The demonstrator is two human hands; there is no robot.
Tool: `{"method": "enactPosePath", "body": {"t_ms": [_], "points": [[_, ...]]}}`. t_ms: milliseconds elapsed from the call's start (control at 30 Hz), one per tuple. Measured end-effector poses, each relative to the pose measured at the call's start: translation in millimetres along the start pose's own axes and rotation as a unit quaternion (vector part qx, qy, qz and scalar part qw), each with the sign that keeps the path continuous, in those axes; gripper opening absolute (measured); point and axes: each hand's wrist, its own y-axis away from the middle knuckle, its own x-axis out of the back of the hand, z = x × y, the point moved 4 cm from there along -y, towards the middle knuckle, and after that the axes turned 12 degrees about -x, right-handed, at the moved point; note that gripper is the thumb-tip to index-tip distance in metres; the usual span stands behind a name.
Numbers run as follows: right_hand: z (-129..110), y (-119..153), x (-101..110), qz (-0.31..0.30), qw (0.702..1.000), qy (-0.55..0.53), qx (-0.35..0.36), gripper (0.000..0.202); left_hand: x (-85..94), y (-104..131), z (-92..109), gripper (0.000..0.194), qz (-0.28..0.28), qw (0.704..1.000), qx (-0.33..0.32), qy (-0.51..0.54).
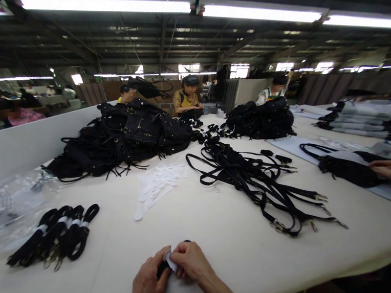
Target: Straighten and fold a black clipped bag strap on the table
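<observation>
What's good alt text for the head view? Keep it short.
Two hands, left hand and right hand, meet at the near edge of a white table, pinching a small white tab against a black strap end. Bundled straps lie to the left, loose black straps to the right, and black bags are heaped behind.

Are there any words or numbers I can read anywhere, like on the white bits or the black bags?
None: no word or number can be read anywhere.
White slip pinched by left hand and right hand: looks blank.
White slips on table: no print shows.
Black bags: too blurred to tell.
</observation>
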Motion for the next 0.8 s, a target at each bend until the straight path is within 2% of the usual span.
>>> {"method": "enactPosePath", "body": {"t_ms": [467, 800], "points": [[-2.7, -3.7, 1.0, -0.014, 0.999, 0.034, -0.027, 0.008, 0.7, 0.2, 3.2, 0.05, -0.008, 1.0, 0.001, 0.014], [-5.6, -2.1, -5.4, 0.006, 1.0, 0.008, -0.013, 0.009, -4.0, 0.7, -3.4, 0.052, -0.001, 1.0, -0.011, 0.009]]}}
